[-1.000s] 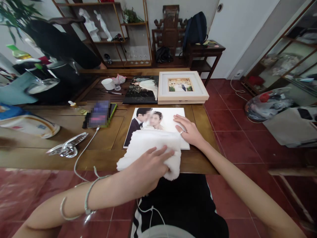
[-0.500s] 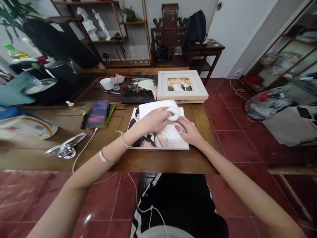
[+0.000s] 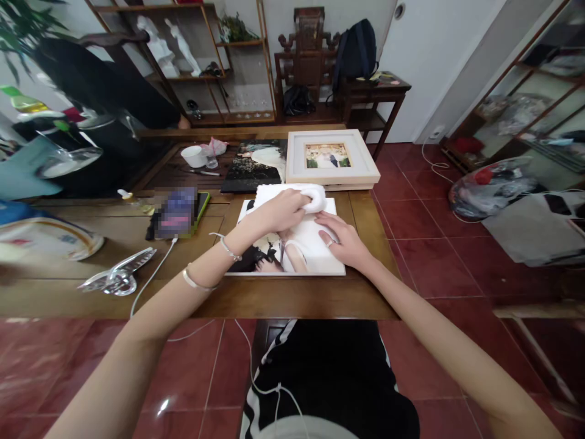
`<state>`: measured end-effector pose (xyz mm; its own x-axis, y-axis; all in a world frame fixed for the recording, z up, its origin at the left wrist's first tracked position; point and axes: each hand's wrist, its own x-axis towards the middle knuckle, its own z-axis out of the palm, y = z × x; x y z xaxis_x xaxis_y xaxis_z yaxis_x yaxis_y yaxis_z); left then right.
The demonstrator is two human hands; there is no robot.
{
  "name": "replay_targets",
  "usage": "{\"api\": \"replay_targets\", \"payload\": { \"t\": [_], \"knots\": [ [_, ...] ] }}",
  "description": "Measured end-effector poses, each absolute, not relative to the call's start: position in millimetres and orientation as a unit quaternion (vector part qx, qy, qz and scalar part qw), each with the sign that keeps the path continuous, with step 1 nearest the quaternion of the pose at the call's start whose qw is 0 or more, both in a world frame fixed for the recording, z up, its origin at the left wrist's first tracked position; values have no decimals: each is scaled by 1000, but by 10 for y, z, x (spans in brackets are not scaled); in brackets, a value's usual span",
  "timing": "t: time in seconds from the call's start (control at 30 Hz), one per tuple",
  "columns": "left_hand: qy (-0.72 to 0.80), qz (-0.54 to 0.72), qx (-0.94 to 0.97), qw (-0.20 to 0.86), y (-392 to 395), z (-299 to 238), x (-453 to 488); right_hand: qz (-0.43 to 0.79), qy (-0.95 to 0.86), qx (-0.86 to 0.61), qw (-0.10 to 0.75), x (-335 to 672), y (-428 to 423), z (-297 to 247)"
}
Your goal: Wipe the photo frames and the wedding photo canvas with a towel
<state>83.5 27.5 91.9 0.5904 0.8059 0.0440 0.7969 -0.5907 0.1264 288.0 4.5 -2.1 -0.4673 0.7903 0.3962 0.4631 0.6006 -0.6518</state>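
My left hand is closed around a bunched white cloth, pressing it onto the upper part of a photo panel. The panel lies flat near the table's front edge and shows dark-clothed and white-clothed figures; my left forearm and the cloth cover part of it. On the panel's right side rests my right hand, fingers stretched out, just below the cloth. Behind the panel are a white-framed picture and a dark photo panel.
Left on the wooden table are a phone with a cable, a shiny silver winged object, a small dropper bottle and a white cup. A person in dark clothing is at the far left.
My left hand and the cloth have shifted slightly up and left over the panel. My right hand's fingers have moved a little left and lie flatter on the panel.
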Motion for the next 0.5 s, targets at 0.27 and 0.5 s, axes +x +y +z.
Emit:
{"api": "replay_targets", "payload": {
  "t": [0.27,0.5],
  "knots": [
    [477,-29,878,-14,-228,828,911,283,-784,-403,379,2881,53,-12],
    [436,-8,896,-82,-849,714,1257,296,-716,-448,446,2889,-1,58]
  ]
}}
